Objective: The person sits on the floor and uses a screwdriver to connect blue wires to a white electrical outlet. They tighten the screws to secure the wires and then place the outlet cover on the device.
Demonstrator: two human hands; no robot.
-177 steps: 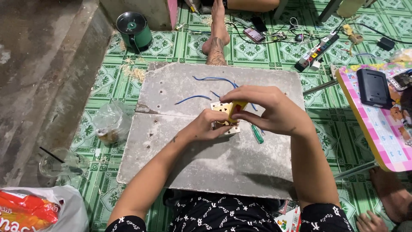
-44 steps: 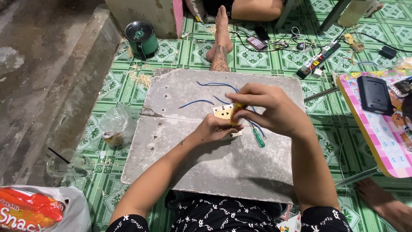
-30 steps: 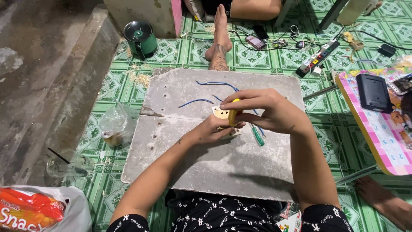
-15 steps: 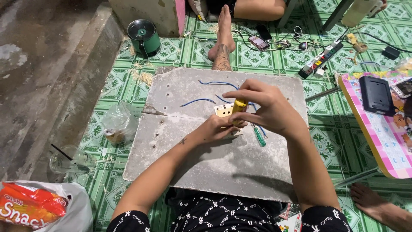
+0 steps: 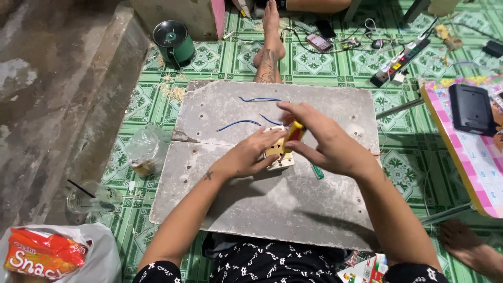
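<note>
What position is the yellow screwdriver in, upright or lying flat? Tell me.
Roughly upright, slightly tilted. The right hand grips the yellow screwdriver with its tip down on the small socket plate, which the left hand steadies on the grey board.

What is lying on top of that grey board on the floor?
On the grey board lie loose blue wires, a green-handled tool and a cream switch plate. The left hand steadies the plate; the right hand holds a yellow screwdriver, covering most of it.

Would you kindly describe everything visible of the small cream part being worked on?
The cream part looks like a small, flat plastic plate with a few holes. It lies on the grey board, mostly hidden. The left hand steadies it; the right hand presses a yellow-handled tool onto it.
</note>
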